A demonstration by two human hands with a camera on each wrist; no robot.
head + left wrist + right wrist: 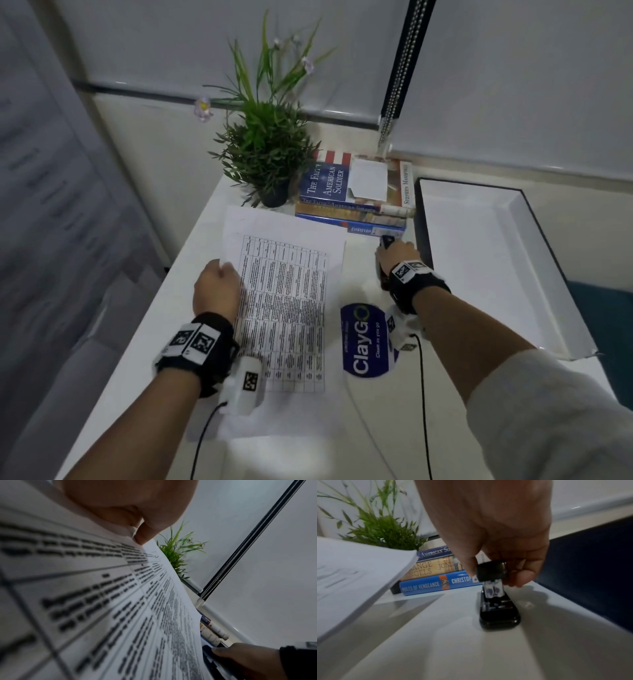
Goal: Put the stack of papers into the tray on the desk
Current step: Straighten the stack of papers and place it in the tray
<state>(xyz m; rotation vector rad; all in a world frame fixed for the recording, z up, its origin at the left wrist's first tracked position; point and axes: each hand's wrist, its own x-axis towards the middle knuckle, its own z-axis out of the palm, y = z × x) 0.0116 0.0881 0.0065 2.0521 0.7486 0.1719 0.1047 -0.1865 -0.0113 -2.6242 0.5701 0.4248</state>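
Note:
A stack of papers point(287, 301) printed with a table lies mid-desk. My left hand point(219, 277) pinches its left edge, thumb on top in the left wrist view point(139, 536). In the right wrist view the papers point(359, 568) are raised off the desk with a shadow beneath them. The tray point(534, 246), white inside with a dark rim, sits at the right; its dark wall point(590, 574) is beside my right hand point(394, 253). That hand grips the top of a black stapler point(500, 612), whose base stands on the desk between papers and tray.
A potted plant point(267, 150) and a pile of books point(356, 192) stand behind the papers. A blue ClayGo sticker point(366, 339) lies on the desk by my right wrist. Black cables trail from both wrists. The desk's left edge drops off beside a grey cabinet point(51, 205).

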